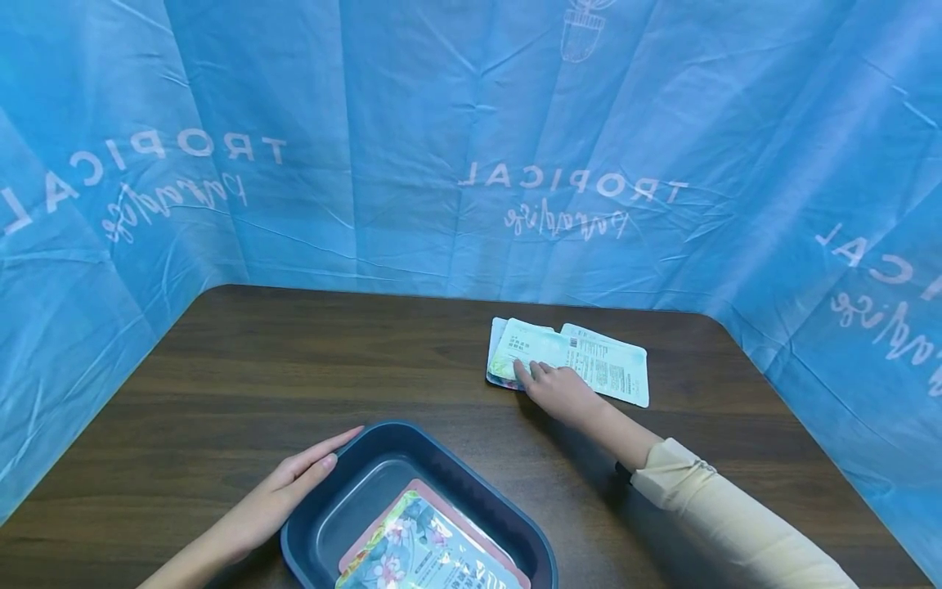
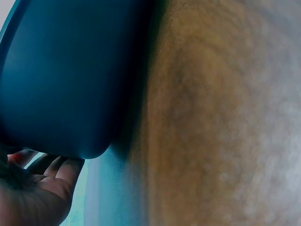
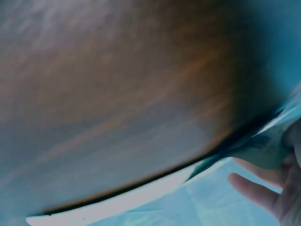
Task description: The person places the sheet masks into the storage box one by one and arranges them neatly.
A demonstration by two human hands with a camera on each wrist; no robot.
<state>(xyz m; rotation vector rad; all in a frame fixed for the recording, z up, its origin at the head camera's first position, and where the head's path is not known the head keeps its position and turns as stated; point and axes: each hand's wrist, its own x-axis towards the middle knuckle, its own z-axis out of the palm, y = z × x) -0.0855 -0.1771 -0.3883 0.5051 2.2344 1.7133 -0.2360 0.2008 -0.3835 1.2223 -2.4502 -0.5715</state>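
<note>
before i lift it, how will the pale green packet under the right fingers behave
The pale green packet under the right hand looks thin, so it is probably light and bendable. Being flat, it seems unlikely to roll. It overlaps a bluish packet, so pushing might drag that along.

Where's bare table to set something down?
Bare table: wide patch between the left curtain, tray and packets; another between the packets, right sleeve and right curtain.
Crowded: the packets, with the right hand on them, and the tray, with the left hand against it and packs inside.
</note>
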